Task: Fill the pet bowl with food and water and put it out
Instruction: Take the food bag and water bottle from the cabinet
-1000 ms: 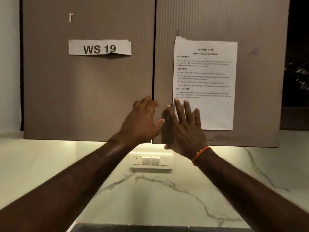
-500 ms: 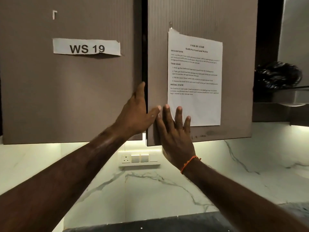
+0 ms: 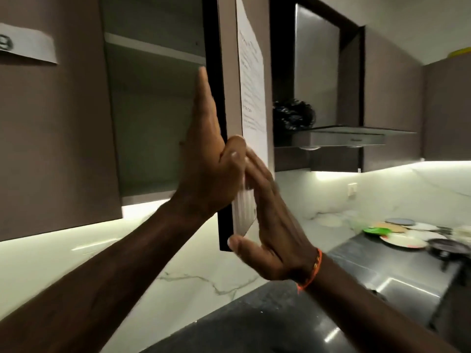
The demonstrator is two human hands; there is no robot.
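- Right door point(image 3: 227, 80) swung out, seen almost edge-on, sheet point(image 3: 251, 80) taped to its front.
- Left hand point(image 3: 211, 159) on the door's inner side, fingers straight up, thumb hooked round the edge.
- Right hand point(image 3: 270, 220) flat on the door's front, fingers straight, thumb under the bottom corner.
- Cabinet point(image 3: 155, 118) open; shelf point(image 3: 153, 48) inside.
- Plates point(image 3: 405, 235) far right on the counter point(image 3: 382, 271).
- No pet bowl or food to be made out.

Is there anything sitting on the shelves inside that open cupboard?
No, in the part that shows: the cupboard interior behind the open door is bare, with only its shelf visible.
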